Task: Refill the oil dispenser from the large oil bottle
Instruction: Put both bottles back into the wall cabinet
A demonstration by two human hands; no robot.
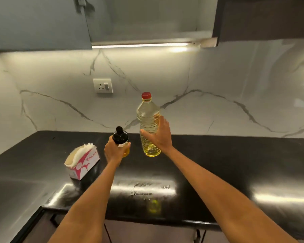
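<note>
1. The left hand [113, 151] is wrapping its grip around the oil dispenser [121, 142], a small glass jar with a black pour lid, standing on the counter [218, 169] at centre frame.
2. The right hand [159, 135] is closing its grip on the ribbed waist of the large oil bottle [148, 123], just right of the dispenser, red cap [146, 95] on.
3. The bottle is looking nearly full, so probably heavy, and its thin plastic may be flexing (an oily film would make it slippery); gripping mid-body is suiting it.
4. A tissue box [82, 163] is sitting at lower left on the glossy black surface.
</note>
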